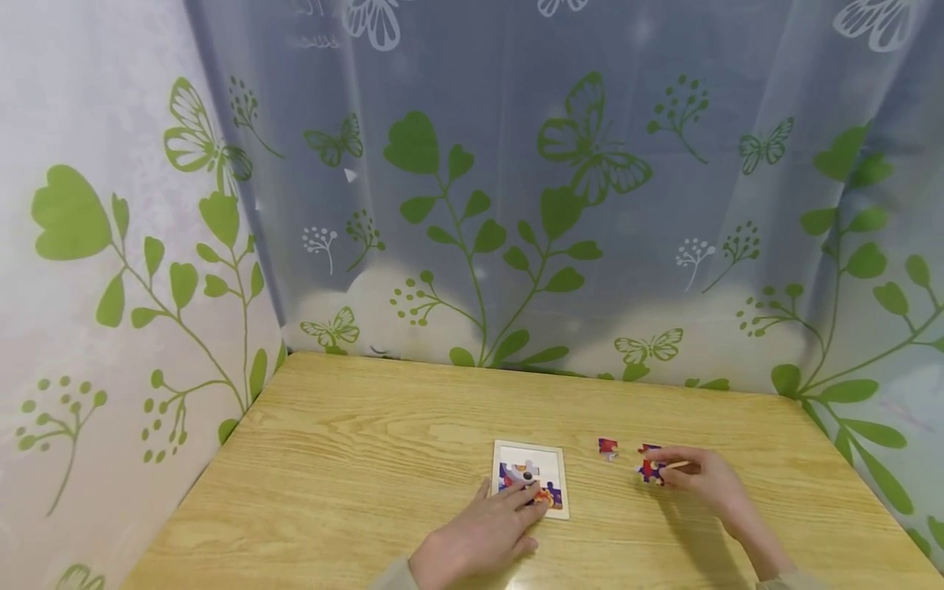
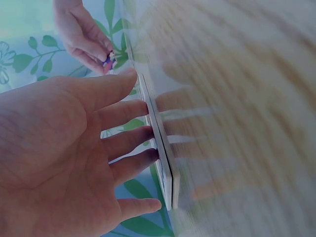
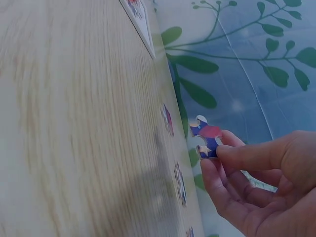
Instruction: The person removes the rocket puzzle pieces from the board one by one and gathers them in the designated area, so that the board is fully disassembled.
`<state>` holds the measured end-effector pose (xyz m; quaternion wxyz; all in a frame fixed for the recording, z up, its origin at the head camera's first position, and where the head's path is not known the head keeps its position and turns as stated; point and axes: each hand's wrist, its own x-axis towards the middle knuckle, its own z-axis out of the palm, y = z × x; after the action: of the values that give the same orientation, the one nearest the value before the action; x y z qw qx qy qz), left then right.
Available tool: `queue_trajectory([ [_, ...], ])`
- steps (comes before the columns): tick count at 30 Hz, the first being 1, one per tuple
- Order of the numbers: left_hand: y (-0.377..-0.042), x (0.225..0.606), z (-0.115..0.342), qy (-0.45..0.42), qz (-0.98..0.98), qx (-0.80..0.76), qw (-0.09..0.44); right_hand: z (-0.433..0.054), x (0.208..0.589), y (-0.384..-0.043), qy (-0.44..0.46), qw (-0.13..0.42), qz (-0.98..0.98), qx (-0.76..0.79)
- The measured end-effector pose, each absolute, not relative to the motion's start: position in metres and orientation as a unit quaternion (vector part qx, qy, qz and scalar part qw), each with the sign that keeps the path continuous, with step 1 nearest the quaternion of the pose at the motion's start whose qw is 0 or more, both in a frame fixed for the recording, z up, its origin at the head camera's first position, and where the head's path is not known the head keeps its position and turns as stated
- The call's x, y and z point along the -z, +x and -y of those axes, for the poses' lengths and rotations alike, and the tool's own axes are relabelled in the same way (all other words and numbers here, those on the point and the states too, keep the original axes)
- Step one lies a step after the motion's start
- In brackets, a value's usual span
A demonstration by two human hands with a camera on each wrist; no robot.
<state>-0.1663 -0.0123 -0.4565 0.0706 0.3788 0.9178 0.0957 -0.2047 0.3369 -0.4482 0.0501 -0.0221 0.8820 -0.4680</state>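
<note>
A jigsaw board (image 1: 566,483) with a pale border lies on the table, several colourful pieces fitted in its lower part and bare white above. My left hand (image 1: 483,528) rests its straight fingertips on the board's fitted pieces and covers some of them. In the left wrist view, that hand (image 2: 64,143) has its fingers spread against the board's edge (image 2: 160,148). My right hand (image 1: 711,487) pinches a jigsaw piece (image 3: 210,132), red and dark blue with a yellow star, between thumb and fingers. The piece is raised above the table.
Right of the board lies a loose jigsaw piece (image 1: 607,446). Another loose piece (image 1: 649,448) is partly behind my right hand. In the right wrist view a further piece (image 3: 190,232) shows at the bottom edge. A leaf-patterned curtain (image 1: 472,205) borders the wooden table (image 1: 354,459).
</note>
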Motion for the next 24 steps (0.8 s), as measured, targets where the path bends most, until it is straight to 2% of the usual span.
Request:
queue_trajectory([
  [24, -0.167, 0.459, 0.012, 0.375, -0.92, -0.091, 0.071, -0.415, 0.458, -0.204, -0.002, 0.072, -0.916, 0.395],
])
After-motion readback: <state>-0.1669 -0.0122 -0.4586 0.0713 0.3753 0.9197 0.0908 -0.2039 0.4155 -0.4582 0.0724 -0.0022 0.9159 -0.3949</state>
